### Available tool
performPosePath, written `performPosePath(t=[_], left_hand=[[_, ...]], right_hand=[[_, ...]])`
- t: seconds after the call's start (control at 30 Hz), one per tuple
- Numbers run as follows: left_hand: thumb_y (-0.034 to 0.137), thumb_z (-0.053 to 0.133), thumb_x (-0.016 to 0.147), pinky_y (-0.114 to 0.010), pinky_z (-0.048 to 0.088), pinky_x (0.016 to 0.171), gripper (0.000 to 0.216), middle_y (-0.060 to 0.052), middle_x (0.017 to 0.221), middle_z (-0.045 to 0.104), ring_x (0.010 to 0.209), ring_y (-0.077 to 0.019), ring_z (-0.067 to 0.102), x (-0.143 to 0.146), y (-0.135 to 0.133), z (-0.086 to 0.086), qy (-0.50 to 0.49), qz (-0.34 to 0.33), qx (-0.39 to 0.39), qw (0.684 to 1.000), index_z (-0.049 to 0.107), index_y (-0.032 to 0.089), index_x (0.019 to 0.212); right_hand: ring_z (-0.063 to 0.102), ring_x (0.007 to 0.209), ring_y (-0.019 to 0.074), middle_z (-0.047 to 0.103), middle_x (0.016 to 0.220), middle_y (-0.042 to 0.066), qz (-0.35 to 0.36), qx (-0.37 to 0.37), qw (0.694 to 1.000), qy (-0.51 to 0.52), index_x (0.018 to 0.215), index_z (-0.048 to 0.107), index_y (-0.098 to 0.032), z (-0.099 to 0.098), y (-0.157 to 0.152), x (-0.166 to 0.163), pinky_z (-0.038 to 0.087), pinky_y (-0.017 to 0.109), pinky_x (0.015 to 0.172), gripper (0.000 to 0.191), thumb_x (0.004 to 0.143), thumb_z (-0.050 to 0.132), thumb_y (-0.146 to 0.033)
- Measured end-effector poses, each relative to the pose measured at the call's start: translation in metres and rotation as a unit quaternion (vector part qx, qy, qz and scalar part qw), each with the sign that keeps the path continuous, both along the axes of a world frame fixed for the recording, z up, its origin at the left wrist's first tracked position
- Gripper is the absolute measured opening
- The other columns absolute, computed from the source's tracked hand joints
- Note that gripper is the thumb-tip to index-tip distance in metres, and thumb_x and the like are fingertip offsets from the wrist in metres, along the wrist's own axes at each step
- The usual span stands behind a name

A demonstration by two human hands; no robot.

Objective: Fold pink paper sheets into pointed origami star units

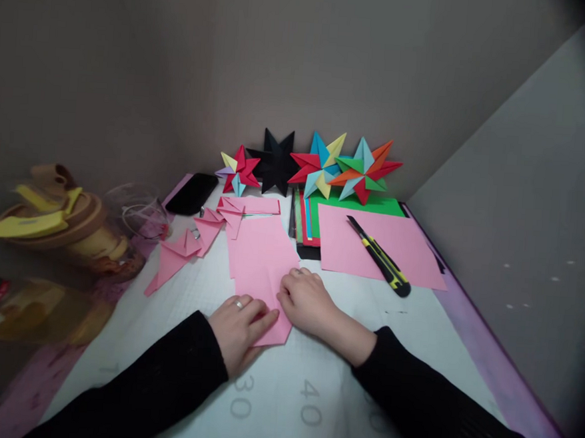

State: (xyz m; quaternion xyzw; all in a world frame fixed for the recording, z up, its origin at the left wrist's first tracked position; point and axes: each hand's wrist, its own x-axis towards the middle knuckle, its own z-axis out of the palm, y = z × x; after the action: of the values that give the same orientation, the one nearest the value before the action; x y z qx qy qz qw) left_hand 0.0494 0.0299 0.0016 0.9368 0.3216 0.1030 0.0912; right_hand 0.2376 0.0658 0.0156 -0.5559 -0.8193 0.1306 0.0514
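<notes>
Left hand (239, 325): is lying flat and spread, palm down, pressing the near corner of the pink sheet (262, 260); it is gripping nothing.
Right hand (307, 303): is resting on the sheet's right edge with the fingers curled down; I cannot tell whether it is pinching the paper.
Pink sheet: is lying on the tabletop (414, 334), partly folded, its near end under both hands and the rest running away from them.
Handling: it is looking thin, light and limp, likely sliding on the smooth top and creasing at any pinch; a flat palm or a free corner seems the best hold.
Room: bare tabletop is lying near and to the right; folded pieces (182, 255) are crowding the left.
Knife (380, 258): is lying on a second sheet (415, 257), near the right hand.
Far edge: a paper stack (356, 205) and stars (321, 164) are sitting against the wall.
</notes>
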Motion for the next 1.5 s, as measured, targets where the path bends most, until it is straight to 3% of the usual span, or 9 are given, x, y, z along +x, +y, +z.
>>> performPosePath(t=[0.27,0.4,0.53,0.7,0.9,1.13,1.37,1.5], left_hand=[[0.025,0.057,0.074,-0.043,0.041,0.076,0.051,-0.011,0.101,0.053,0.085,-0.0252,0.046,0.002,-0.001,0.004,0.035,0.007,-0.007,0.999,0.047,0.017,0.124],[0.027,0.060,0.074,-0.043,0.042,0.076,0.052,-0.010,0.104,0.054,0.087,-0.0258,0.047,0.005,-0.002,0.006,0.074,0.011,0.010,0.997,0.047,0.017,0.123],[0.029,0.061,0.075,-0.042,0.042,0.075,0.051,-0.010,0.104,0.054,0.087,-0.0255,0.047,0.006,-0.001,0.008,0.091,0.012,0.016,0.996,0.047,0.017,0.122],[0.032,0.060,0.078,-0.042,0.041,0.075,0.049,-0.009,0.103,0.054,0.087,-0.0255,0.048,0.005,-0.001,0.007,0.082,0.015,0.019,0.996,0.047,0.019,0.123],[0.051,0.061,0.074,-0.043,0.040,0.077,0.062,-0.010,0.106,0.053,0.090,-0.0266,0.047,0.005,0.001,0.008,0.077,0.004,-0.002,0.997,0.047,0.018,0.124],[0.053,0.059,0.075,-0.043,0.039,0.078,0.064,-0.011,0.108,0.053,0.092,-0.0274,0.047,0.005,0.002,0.013,0.094,0.006,-0.020,0.995,0.046,0.017,0.126],[0.051,0.061,0.074,-0.044,0.039,0.079,0.066,-0.011,0.110,0.053,0.094,-0.0281,0.046,0.007,0.001,0.015,0.115,0.011,-0.031,0.993,0.045,0.017,0.127],[0.053,0.062,0.073,-0.044,0.038,0.080,0.067,-0.011,0.111,0.053,0.095,-0.0280,0.046,0.007,0.001,0.015,0.120,0.017,-0.029,0.992,0.045,0.018,0.127]], right_hand=[[0.048,0.086,0.0221,0.057,0.084,0.007,0.000,0.010,1.000,0.009,0.076,0.058,-0.017,-0.003,0.000,-0.001,0.033,0.033,0.072,0.014,0.084,0.047,-0.024],[0.047,0.083,0.0200,0.056,0.082,0.005,0.003,0.012,0.997,0.078,0.078,0.057,-0.018,-0.003,0.001,0.005,0.035,0.032,0.072,0.006,0.080,0.052,-0.021],[0.047,0.089,0.0182,0.056,0.089,0.005,0.062,0.034,0.984,0.163,0.089,0.060,-0.018,0.006,-0.007,0.020,0.037,0.031,0.079,0.019,0.081,0.045,-0.009],[0.043,0.094,0.0233,0.054,0.097,0.009,0.128,0.076,0.982,0.112,0.092,0.064,-0.018,0.012,-0.037,0.035,0.034,0.040,0.083,0.020,0.081,0.048,-0.014],[0.043,0.086,0.0222,0.053,0.089,0.009,0.226,0.095,0.965,0.098,0.100,0.062,-0.016,0.002,-0.055,0.037,0.035,0.039,0.076,0.023,0.082,0.047,-0.019],[0.040,0.077,0.0185,0.049,0.078,0.006,0.273,0.109,0.947,0.129,0.095,0.064,-0.017,-0.001,-0.057,0.036,0.035,0.035,0.071,0.022,0.081,0.048,-0.018],[0.041,0.077,0.0176,0.048,0.078,0.005,0.264,0.106,0.947,0.149,0.091,0.066,-0.019,-0.005,-0.056,0.038,0.034,0.034,0.071,0.019,0.083,0.048,-0.021],[0.042,0.076,0.0172,0.050,0.077,0.004,0.217,0.113,0.959,0.140,0.090,0.067,-0.019,-0.006,-0.055,0.041,0.033,0.033,0.071,0.018,0.085,0.050,-0.024]])
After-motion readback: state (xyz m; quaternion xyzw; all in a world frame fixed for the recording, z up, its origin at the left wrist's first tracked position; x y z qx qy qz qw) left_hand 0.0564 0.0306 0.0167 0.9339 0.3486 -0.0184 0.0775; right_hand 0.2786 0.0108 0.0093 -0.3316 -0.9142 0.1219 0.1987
